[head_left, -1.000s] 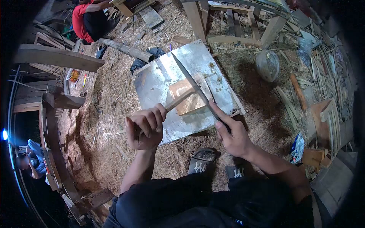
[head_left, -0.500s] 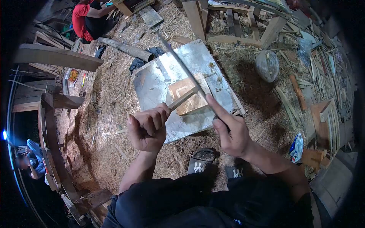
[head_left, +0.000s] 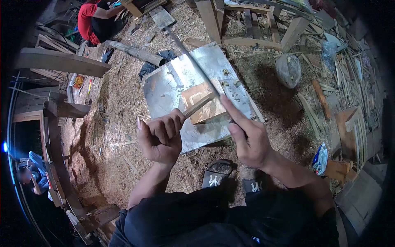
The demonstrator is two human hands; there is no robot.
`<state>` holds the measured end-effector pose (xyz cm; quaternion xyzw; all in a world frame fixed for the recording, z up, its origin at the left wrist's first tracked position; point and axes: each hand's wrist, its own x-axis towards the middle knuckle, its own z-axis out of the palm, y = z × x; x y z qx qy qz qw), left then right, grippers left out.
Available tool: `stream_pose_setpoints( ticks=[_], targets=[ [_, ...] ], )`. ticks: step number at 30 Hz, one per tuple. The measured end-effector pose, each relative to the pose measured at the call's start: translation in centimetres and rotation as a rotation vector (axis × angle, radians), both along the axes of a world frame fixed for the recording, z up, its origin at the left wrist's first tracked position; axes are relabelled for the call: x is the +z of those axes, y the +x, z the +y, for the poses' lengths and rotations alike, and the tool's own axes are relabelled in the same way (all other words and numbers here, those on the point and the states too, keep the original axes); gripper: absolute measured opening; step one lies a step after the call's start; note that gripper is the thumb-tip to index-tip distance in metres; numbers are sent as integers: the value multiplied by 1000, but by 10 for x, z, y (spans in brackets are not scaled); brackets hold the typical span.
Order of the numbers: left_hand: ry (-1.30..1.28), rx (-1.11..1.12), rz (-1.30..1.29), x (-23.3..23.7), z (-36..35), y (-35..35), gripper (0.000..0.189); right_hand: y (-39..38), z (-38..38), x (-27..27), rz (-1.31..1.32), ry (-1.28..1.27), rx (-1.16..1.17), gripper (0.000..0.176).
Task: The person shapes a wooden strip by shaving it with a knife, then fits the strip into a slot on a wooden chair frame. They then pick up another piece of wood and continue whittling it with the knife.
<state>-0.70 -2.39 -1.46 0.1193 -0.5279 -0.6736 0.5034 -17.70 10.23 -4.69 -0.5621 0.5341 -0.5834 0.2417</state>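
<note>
Wooden stick (head_left: 198,105) is gripped in the left hand (head_left: 161,139); fingers are curled closed around it, with the outermost digit raised apart from the rest. Narrow grey tool (head_left: 193,61) is held in the right hand (head_left: 252,144): index finger is laid forward along it, thumb is set apart on the near side, remaining fingers are folded under and partly hidden. Far end of stick is seen at the tool's side, above the block; whether the two touch cannot be told.

Wood block (head_left: 210,112) is laid on a metal-topped board (head_left: 160,96), which is set slantwise ahead of the feet. Tool is extended over both, its tip seen past the board's far edge. Small bits (head_left: 235,83) are scattered on the metal, right of the block.

Ground (head_left: 115,99) is covered in shavings and scraps. Dark sandals (head_left: 214,178) are worn, pale lettering on the straps. Clear plastic bag (head_left: 288,71) is seen to the right, round pole (head_left: 135,52) beyond to the left. Person in red (head_left: 87,24) is noted near the pole's far end.
</note>
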Motion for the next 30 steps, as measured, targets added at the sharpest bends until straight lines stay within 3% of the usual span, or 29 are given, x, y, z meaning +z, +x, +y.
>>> stream_pose_setpoints(
  ticks=[3,5,7,12,15,17,19,21,23,25,30],
  targets=[
    [0,-11,17,-2,-2,0,65,-1,0,7,17,-202,-52,50],
    [-4,-21,34,-2,-2,0,64,3,3,-20,57,-176,-38,50],
    [18,-26,64,-2,0,-2,64,5,1,-26,99,393,131,51],
    [25,15,-13,1,1,-6,65,-1,-1,-5,-37,264,37,50],
    [46,29,-13,2,2,-7,65,-4,-3,9,-53,59,23,48],
    [57,38,-13,4,1,-9,65,-6,-6,6,53,-294,-18,50],
    [61,39,-29,7,2,-11,65,2,-8,-15,118,-360,-100,50],
    [66,42,-25,7,4,-11,64,3,-3,-32,108,535,82,50],
    [66,34,-18,7,0,-13,64,-1,-1,-36,77,407,-33,50],
    [22,49,-5,6,3,-11,65,-6,1,-23,-228,568,58,49],
    [3,109,11,11,2,-4,64,-7,3,-11,-283,501,82,49]
  ],
)
